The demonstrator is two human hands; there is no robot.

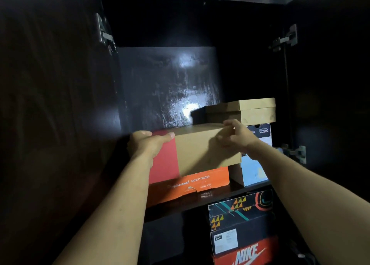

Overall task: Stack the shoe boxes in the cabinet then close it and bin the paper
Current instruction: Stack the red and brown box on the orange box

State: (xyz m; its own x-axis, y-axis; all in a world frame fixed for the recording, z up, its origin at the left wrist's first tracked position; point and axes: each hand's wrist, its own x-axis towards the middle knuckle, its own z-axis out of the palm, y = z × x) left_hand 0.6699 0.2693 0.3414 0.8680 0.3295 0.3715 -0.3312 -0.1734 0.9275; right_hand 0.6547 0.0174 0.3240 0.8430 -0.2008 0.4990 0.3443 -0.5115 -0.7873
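A brown and red shoe box (197, 150) rests on top of an orange safety-shoes box (200, 184) on the upper shelf of the dark cabinet (200, 201). My left hand (145, 143) grips the box's red left end, thumb over the top edge. At the box's top right corner, my right hand (237, 133) holds the edge with its fingers curled. To the right stands another stack: a plain brown box (250, 110) on a dark box (262, 133) above a light blue one (253, 170). No paper is in view.
Both cabinet doors stand open, left door (50, 104) and right door (330, 94), with metal hinges showing. On the lower shelf a patterned dark box (240, 210) sits on a black box (240, 240) above a red Nike box (248, 254). Dark space remains above the stacks.
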